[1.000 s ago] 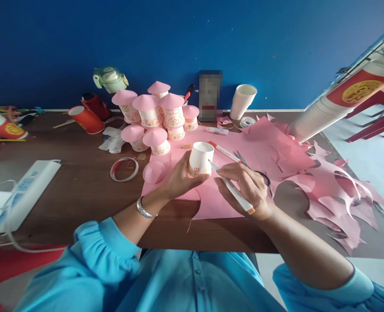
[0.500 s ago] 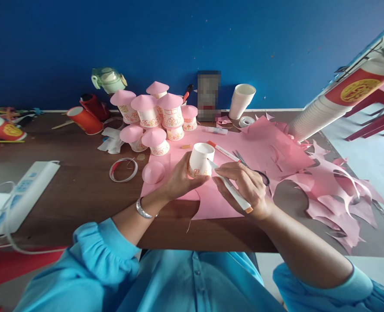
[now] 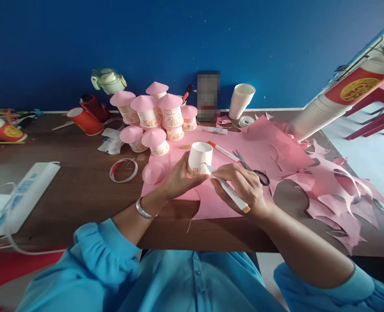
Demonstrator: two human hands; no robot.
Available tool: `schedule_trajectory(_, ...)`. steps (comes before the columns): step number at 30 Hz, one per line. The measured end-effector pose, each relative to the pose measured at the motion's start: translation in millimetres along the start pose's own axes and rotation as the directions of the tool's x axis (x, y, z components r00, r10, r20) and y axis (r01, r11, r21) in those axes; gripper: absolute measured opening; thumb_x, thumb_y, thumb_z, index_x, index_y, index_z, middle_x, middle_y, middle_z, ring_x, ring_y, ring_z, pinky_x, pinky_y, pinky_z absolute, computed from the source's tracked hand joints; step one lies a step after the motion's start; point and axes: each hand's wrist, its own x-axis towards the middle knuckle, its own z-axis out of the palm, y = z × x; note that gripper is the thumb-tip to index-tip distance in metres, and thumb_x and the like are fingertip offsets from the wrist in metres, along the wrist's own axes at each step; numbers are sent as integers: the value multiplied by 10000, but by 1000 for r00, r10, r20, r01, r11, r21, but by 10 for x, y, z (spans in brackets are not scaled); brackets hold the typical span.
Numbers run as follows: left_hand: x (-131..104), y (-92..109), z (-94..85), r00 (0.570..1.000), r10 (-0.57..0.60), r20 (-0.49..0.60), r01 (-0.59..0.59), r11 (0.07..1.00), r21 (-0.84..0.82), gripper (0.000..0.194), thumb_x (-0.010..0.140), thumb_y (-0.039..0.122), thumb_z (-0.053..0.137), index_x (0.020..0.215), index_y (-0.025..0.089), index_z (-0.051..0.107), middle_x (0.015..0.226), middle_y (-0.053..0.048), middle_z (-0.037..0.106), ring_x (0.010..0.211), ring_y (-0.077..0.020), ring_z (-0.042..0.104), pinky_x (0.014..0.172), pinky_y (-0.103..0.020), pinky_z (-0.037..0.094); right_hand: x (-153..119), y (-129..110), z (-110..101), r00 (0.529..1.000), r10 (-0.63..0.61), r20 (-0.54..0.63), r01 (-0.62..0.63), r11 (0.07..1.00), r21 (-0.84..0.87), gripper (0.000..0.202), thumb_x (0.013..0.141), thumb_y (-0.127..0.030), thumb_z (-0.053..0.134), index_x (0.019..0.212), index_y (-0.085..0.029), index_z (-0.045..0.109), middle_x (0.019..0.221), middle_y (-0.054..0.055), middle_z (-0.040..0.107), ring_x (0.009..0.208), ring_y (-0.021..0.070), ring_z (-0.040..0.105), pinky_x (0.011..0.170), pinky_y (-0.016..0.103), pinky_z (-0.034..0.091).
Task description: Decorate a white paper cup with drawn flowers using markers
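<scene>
My left hand point(image 3: 181, 178) is wrapped round a white paper cup point(image 3: 198, 155) from its left side and underneath. Flowers in orange and red run along the cup's lower part. Between the fingers of my right hand point(image 3: 243, 185) is a white marker point(image 3: 232, 195) with an orange end, its tip touching the cup's right side. A thin line shows on the cup above the tip. Just behind my right hand lie a white marker with a red cap point(image 3: 224, 151) and black-handled scissors point(image 3: 248, 167), both on pink paper point(image 3: 221, 207).
Several decorated cups with pink cone roofs point(image 3: 143, 103) stand at the back left. Cut paper scraps point(image 3: 336, 201) spread on the right, near a tall cup stack point(image 3: 323, 108). A tape ring point(image 3: 123, 181) and a power strip point(image 3: 24, 197) lie on the left.
The marker tip has slid down the cup's side, leaving a short line. Both the cup and my right hand have shifted slightly left.
</scene>
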Motion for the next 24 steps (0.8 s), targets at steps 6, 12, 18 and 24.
schedule_trajectory(6,9,-20,12,998,-63,-7,62,996,-65,639,737,452,849,1209,169,526,1217,-116,665,1070,-261,644,844,-373,553,-5,-6,18,1000,1,12,-2,999,39,278,920,-38,618,1144,-203,598,886,39,748,769,163,736,659,274,605)
schedule_trajectory(12,25,42,-11,997,-68,39,71,994,-81,642,737,503,837,1205,166,554,1145,-98,681,1036,-257,635,863,-384,532,5,-5,-11,999,-19,-35,20,999,45,236,932,-54,645,1120,-188,599,881,46,747,786,161,746,684,279,636)
schedule_trajectory(18,-7,-4,-59,989,-72,131,92,984,-150,643,768,548,821,1265,220,577,1178,-73,666,1113,-280,611,939,-413,505,29,-13,8,991,-44,-126,46,999,14,223,936,-75,678,1129,-161,608,867,62,754,798,171,766,705,281,665)
schedule_trajectory(24,-18,-139,-63,988,-61,144,82,987,-141,660,793,546,813,1313,226,562,1174,-84,656,1062,-267,598,891,-396,495,1,-13,30,992,-51,-118,51,999,-3,237,947,-105,678,1163,-168,604,892,64,741,803,166,756,687,278,661)
